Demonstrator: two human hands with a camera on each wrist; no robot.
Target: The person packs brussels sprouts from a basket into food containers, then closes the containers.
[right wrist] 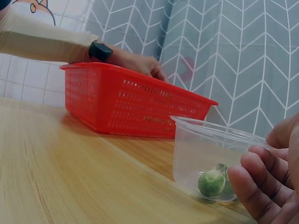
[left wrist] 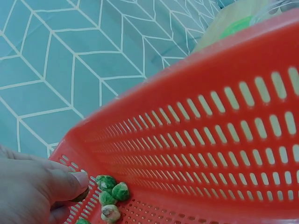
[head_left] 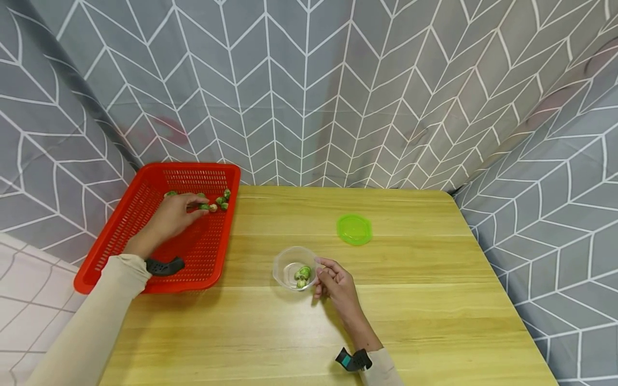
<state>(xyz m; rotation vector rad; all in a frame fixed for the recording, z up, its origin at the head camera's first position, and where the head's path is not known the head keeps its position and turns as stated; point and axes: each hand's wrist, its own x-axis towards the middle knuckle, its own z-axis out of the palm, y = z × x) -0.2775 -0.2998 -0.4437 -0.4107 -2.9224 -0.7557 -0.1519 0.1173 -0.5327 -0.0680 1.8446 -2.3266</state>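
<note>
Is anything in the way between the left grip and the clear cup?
Yes: the red basket's right wall stands between the left grip and the clear cup; nothing else visible does.

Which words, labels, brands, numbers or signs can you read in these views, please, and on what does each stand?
None: no text can be read in any view.
The basket, tub and lid show no readable lettering.
The curtain bears a line pattern, not words.
Any marking on the right wristband is too small to read.

Grey chevron-patterned curtains (head_left: 309, 96) behind wooden table (head_left: 434, 311).
</note>
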